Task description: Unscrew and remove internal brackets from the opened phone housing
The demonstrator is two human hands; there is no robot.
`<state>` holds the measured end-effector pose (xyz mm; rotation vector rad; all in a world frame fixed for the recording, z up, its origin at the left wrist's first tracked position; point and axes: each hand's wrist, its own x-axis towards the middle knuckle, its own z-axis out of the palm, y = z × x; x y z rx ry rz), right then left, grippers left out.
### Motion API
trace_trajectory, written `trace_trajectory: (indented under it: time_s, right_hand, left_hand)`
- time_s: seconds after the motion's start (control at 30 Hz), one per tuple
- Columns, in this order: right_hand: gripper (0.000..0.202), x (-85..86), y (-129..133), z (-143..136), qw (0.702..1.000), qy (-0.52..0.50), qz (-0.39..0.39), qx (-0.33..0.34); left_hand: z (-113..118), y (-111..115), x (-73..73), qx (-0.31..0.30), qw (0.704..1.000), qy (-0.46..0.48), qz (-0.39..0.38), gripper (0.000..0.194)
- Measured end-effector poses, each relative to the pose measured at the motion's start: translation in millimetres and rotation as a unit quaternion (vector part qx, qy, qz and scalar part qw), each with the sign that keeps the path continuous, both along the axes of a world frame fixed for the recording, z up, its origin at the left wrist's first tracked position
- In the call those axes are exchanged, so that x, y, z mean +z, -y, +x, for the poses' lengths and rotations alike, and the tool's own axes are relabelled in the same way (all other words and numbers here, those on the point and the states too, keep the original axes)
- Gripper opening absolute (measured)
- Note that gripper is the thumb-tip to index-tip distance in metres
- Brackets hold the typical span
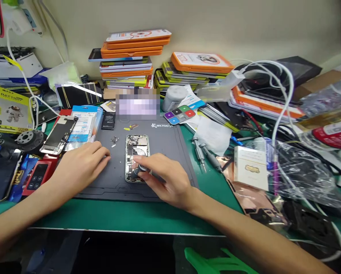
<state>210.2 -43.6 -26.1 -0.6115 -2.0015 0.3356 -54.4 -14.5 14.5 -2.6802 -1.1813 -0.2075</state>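
Observation:
An opened smartphone [129, 160] lies face up on the dark grey work mat [170, 148], its inner boards and parts exposed. My right hand [170, 179] is closed round a small dark screwdriver [135, 173], held over the phone's lower half; its tip cannot be made out. Resting on the mat's left side, my left hand [83, 163] has its fingers loosely bent and apart from the phone, with nothing seen in it. Tiny metal parts [114, 141] lie between that hand and the phone. Beyond them are a small flex piece [134, 126] and a black phone battery [108, 120].
Two more screwdrivers [199, 154] lie right of the mat, near a white box [250, 167]. A removed phone screen [60, 135] and a red device [39, 175] are at the left. Orange cases [132, 50] are stacked behind. White cables [286, 102] loop at the right.

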Motion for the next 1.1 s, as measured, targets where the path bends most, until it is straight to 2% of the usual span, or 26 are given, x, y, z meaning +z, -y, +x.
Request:
trace_trajectory:
  time_s: [0.1, 0.2, 0.27, 0.37, 0.43, 0.53, 0.7, 0.77, 0.9, 1.1]
  right_hand:
    - [0.049, 4.0, -0.7, 0.9, 0.994, -0.060, -0.077, -0.044]
    - [0.046, 8.6, -8.5, 9.7, 0.977, -0.076, -0.150, -0.128]
    - [0.049, 11.2, -17.5, 19.7, 0.967, -0.018, -0.165, -0.192]
    - [0.047, 13.5, -31.6, 35.4, 0.939, 0.135, -0.153, -0.279]
    - [0.041, 14.2, -38.1, 43.4, 0.900, 0.239, -0.143, -0.336]
    - [0.034, 16.1, -41.4, 51.2, 0.847, 0.327, -0.142, -0.395]
    - [0.032, 23.5, -36.6, 59.7, 0.777, 0.435, -0.183, -0.416]
    - [0.034, 26.3, -34.1, 62.3, 0.762, 0.460, -0.198, -0.411]
    - [0.034, 29.3, -31.3, 68.4, 0.756, 0.469, -0.202, -0.410]
    - [0.025, 38.9, -28.5, 83.5, 0.749, 0.446, -0.252, -0.420]
  left_hand:
    - [6.0, 0.4, -6.5, -0.030, 0.999, 0.004, 0.019, 0.024]
    - [13.1, 2.4, -14.3, -0.059, 0.997, -0.012, 0.050, 0.027]
    - [16.1, 3.5, -19.0, -0.070, 0.995, -0.015, 0.069, 0.028]
    - [16.8, 3.3, -23.5, -0.082, 0.994, 0.009, 0.068, 0.023]
    - [15.7, 2.9, -24.6, -0.087, 0.994, 0.029, 0.054, 0.020]
    - [14.6, 3.9, -24.9, -0.093, 0.994, 0.042, 0.032, 0.016]
    - [17.5, 7.5, -26.7, -0.078, 0.996, 0.032, 0.037, 0.018]
    - [19.0, 8.1, -27.8, -0.078, 0.996, 0.024, 0.047, 0.017]
    - [20.6, 8.3, -29.8, -0.081, 0.995, 0.011, 0.062, 0.015]
    - [21.4, 10.3, -32.7, -0.083, 0.995, -0.005, 0.061, 0.012]
